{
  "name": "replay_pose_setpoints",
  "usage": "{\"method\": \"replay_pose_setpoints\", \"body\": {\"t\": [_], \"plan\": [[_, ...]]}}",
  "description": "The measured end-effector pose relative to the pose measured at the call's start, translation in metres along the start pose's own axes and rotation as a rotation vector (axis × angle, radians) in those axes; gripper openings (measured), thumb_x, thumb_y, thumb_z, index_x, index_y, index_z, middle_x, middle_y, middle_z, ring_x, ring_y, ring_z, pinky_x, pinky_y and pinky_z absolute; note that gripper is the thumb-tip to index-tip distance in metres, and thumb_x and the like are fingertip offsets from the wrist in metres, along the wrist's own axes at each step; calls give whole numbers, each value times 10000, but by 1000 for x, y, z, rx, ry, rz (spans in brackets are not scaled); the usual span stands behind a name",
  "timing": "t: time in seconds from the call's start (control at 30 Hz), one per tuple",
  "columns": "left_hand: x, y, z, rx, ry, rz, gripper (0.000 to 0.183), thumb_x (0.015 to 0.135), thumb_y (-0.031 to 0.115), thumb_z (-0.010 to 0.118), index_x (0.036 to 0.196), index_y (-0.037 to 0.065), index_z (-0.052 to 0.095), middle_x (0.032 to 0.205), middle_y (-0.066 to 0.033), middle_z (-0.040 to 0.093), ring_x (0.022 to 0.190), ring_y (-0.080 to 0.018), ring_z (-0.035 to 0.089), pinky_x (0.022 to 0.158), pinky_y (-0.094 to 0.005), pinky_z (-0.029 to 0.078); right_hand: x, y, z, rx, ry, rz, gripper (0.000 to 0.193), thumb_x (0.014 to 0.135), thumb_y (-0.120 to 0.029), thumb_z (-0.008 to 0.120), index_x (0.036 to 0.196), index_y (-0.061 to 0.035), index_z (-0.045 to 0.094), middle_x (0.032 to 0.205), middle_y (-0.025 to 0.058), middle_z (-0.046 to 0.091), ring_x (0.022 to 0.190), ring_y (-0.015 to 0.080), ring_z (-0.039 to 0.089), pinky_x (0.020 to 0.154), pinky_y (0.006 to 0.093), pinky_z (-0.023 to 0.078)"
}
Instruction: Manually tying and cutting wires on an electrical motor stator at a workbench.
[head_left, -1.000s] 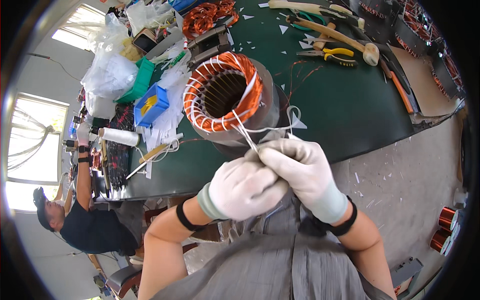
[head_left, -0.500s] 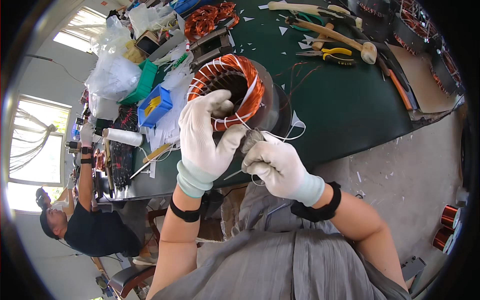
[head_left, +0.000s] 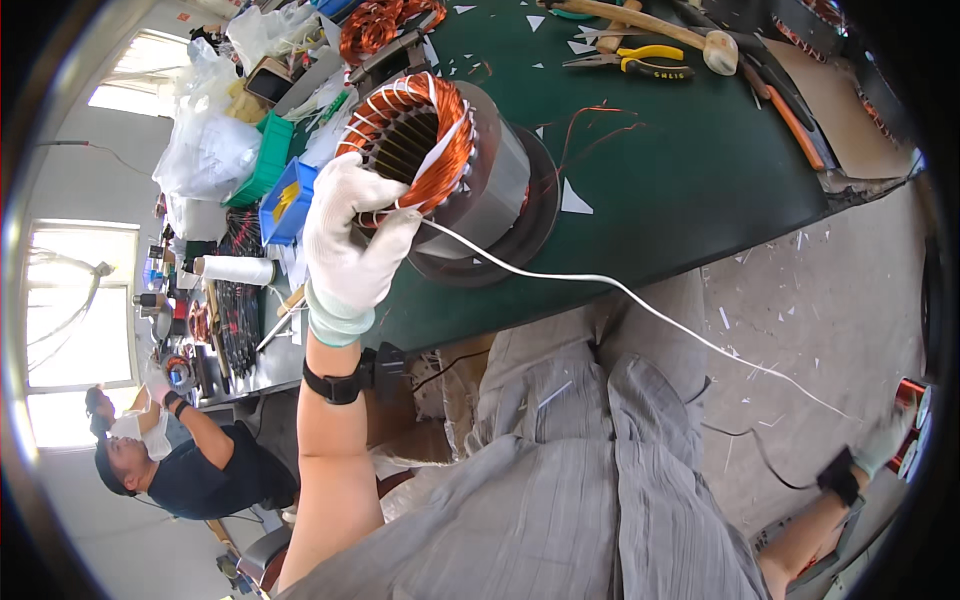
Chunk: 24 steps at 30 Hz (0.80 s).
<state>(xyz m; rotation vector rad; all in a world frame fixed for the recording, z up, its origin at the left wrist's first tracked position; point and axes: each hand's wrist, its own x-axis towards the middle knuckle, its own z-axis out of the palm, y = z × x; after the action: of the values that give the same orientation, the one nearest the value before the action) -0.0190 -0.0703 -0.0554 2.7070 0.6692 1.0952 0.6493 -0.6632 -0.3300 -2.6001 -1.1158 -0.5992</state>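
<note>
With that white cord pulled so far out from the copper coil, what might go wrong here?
The white cord stretches taut from the copper windings to the right hand far out at the side; a hard pull may snap it or nick the wire. The stator sits near the edge of the green table, steadied only by the left hand, so it might tip or slide.

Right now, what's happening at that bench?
A person in white gloves is working on a motor stator with copper windings that sits on the green bench. The left hand presses on the copper coil at the stator's near rim. The right hand is stretched far out to the side, and a white cord runs taut from the windings to it. Yellow-handled pliers and a mallet lie further back on the bench. Another person works nearby.
</note>
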Motion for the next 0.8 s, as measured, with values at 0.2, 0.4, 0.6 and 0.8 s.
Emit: {"method": "replay_pose_setpoints", "body": {"t": [0.2, 0.4, 0.6, 0.8], "plan": [[-18, -23, -5, -124, -34, -209, 252, 790, 150, 784, 996, 41, 688, 863, -40, 632, 878, -214, 613, 907, -361, 476, 121, -569, -148, 1300, -897, -182, 420, 989, -139, 497, 1390, -51, 586, 1049, 41, 658, 649, 35, 615, 539, 170, 451], [17, -7, -19, -169, -138, -428, 262, 942, 182, 641, 1134, 26, 725, 875, -74, 697, 772, -108, 615, 768, -270, 485, 123, -686, -151, 2124, -1881, 332, 391, 1043, -263, 533, 1331, -2, 567, 756, 28, 676, 508, 40, 536, 447, 188, 381], [76, -25, -39, 163, -600, 205, 265, 819, -5, 651, 1071, 23, 731, 1020, -142, 698, 923, -284, 666, 865, -339, 520, 112, -716, -137, 1491, -831, -332, 252, 985, -296, 670, 968, -44, 683, 651, 102, 651, 523, 206, 623, 512, 321, 483], [86, -19, -94, 620, -104, 277, 239, 751, -38, 653, 982, -3, 707, 1064, -131, 692, 969, -298, 652, 884, -335, 505, 134, -672, -148, 2143, -1795, 216, 402, 1050, -164, 527, 1410, 15, 517, 1135, 112, 658, 694, 67, 583, 601, 181, 453]]}}
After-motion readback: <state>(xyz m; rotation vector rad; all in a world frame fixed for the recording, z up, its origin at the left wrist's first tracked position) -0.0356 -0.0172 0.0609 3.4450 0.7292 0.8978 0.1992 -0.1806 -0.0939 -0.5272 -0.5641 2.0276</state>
